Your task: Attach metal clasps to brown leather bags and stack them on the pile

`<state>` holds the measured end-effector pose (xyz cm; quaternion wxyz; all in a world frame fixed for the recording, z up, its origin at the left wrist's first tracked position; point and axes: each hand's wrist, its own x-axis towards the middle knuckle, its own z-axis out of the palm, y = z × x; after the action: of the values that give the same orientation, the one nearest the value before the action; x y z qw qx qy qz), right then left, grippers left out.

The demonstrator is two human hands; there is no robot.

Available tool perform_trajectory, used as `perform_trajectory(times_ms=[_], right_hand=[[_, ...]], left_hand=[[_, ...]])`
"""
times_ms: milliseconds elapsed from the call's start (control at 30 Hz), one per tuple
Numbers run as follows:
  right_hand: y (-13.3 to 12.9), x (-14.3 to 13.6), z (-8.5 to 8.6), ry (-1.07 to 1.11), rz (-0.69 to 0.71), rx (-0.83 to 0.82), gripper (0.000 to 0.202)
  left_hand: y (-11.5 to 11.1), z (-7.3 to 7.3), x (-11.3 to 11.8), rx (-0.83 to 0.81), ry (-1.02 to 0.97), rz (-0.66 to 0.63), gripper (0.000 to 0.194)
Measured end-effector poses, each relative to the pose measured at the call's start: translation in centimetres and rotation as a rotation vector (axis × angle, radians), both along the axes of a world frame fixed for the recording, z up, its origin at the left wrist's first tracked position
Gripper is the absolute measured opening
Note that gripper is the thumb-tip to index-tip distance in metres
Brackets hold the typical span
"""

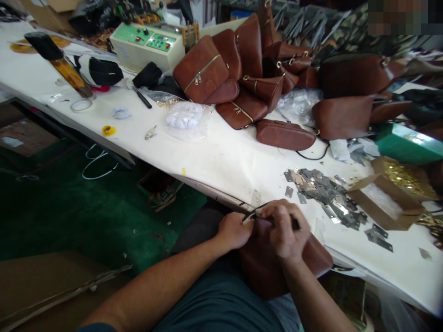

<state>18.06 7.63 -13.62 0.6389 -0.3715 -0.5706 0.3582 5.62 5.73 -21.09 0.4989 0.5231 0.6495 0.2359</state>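
A brown leather bag (266, 263) lies in my lap against the table's front edge. My left hand (235, 231) is closed on the bag's upper left edge, thumb towards the opening. Over the top of the bag, my right hand (289, 228) is closed with its fingers curled. Something thin and dark (253, 213) runs between the two hands along the rim. A dark end also shows beneath the right fingers; what that hand grips is mostly hidden. Just right of my right hand, small flat metal plates (320, 189) are heaped on the white table (221, 159).
Several brown bags (202, 69) are piled at the back. A cardboard box (387, 200) and a green box (410, 143) stand at the right. Farther left are a plastic bag of white pieces (185, 117), yellow tape (109, 130) and a machine with a green panel (147, 46).
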Motion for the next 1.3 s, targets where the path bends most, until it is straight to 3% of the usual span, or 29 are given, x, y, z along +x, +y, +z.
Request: perform_trajectory(times_ms=[100,200,367,567,767,967,1167,1300], right_hand=[[0.2,0.1,-1.4,-0.075,0.032,-0.051,0.029],[0.7,0.2,-1.7,0.008,0.029,-0.066,0.03],[2.1,0.3,0.0,0.287,-0.068,-0.12,0.034],[3.2,1.0,1.2,0.09,-0.051,-0.172,0.039],[4.3,1.1,-0.3,0.146,-0.024,-0.158,0.037],[5.2,1.9,-2.1,0.347,-0.025,-0.223,0.038],[4.7,2.7,-1.9,0.371,0.032,-0.228,0.037],[3.0,3.6,-1.0,0.339,0.083,-0.113,0.033]], left_hand=[[0.0,0.3,0.0,-0.009,0.026,-0.002,0.045],[0.0,0.5,-0.1,-0.009,0.034,-0.001,0.045],[-0.1,0.1,-0.1,-0.013,0.038,0.001,0.042],[0.4,-0.8,-0.3,-0.028,0.006,-0.035,0.048],[0.4,-0.4,-0.1,-0.029,-0.007,-0.073,0.07],[0.6,-0.3,0.7,-0.011,-0.033,-0.111,0.066],[1.2,-0.6,1.6,-0.068,0.07,-0.041,0.06],[1.4,-0.3,2.2,-0.093,0.07,-0.005,0.058]])
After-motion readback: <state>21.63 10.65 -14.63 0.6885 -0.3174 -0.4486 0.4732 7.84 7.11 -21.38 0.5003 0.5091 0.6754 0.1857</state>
